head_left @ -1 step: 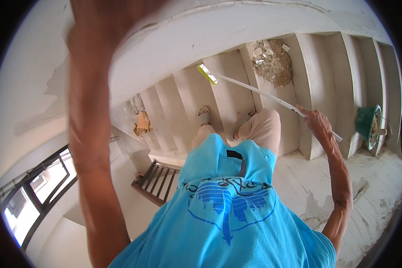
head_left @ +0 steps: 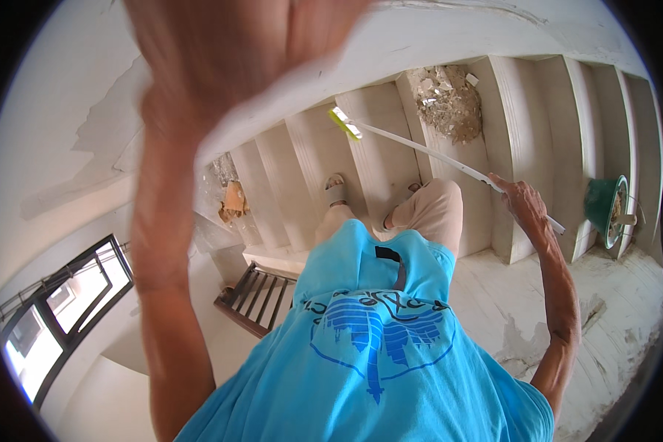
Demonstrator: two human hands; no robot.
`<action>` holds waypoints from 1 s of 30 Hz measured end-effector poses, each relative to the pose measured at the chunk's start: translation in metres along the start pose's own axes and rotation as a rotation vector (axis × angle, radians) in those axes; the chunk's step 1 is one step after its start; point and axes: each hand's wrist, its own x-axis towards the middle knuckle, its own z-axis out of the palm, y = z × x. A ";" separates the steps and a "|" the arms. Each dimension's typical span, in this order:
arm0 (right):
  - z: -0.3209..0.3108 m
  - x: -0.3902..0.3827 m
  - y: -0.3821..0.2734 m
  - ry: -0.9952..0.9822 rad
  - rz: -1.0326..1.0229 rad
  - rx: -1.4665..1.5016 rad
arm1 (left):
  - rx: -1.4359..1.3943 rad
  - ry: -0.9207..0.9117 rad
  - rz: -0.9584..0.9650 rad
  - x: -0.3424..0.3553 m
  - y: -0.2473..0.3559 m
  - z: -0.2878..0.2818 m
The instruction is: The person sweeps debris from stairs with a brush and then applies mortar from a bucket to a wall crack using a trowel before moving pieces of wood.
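Right hand clamping a broom, left hand up high and blurred

Right fingers are closing round the white pole near its upper end; a short tail of pole is sticking out beyond the wrist. Left hand is showing large and smeared at the top of the view, fingertips running out of frame. Cannot tell whether those fingers are apart or together; nothing is visibly sitting in them.

The broom is slanting across the stairs, its green-edged brush head lying over a step toward the wall side. Whether the bristles are touching is hard to tell.

Handling, by judgement: the pole is looking thin, straight and stiff, probably light, since one hand is managing it. The smooth surface may be turning a little in a damp or dusty palm. Weight is likely sitting toward the head, so the upper end is giving reach, and the bare middle of the pole is offering a steadier second hold. The joint at the head is seeming the weaker place to grab.

Farther out: a heap of rubble is lying on a higher step, beyond the broom. A green bucket is standing near the right elbow side, a handle poking out. Sandals are resting on the stairs below the pole; orange-brown scraps are lying lower down, leftward.
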 end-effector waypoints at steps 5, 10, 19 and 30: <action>-0.010 -0.001 0.001 0.039 0.134 -0.180 | -0.182 -0.596 -0.774 -0.185 0.081 -0.012; -0.038 -0.006 -0.009 0.065 0.151 -0.247 | -0.146 -1.303 -1.206 -0.448 0.207 -0.062; -0.047 0.045 -0.049 0.133 0.013 -0.412 | -0.279 -1.091 -1.769 -0.581 0.317 -0.160; -0.052 0.070 -0.055 0.220 -0.090 -0.455 | -0.578 -0.207 -2.308 -0.545 0.319 -0.125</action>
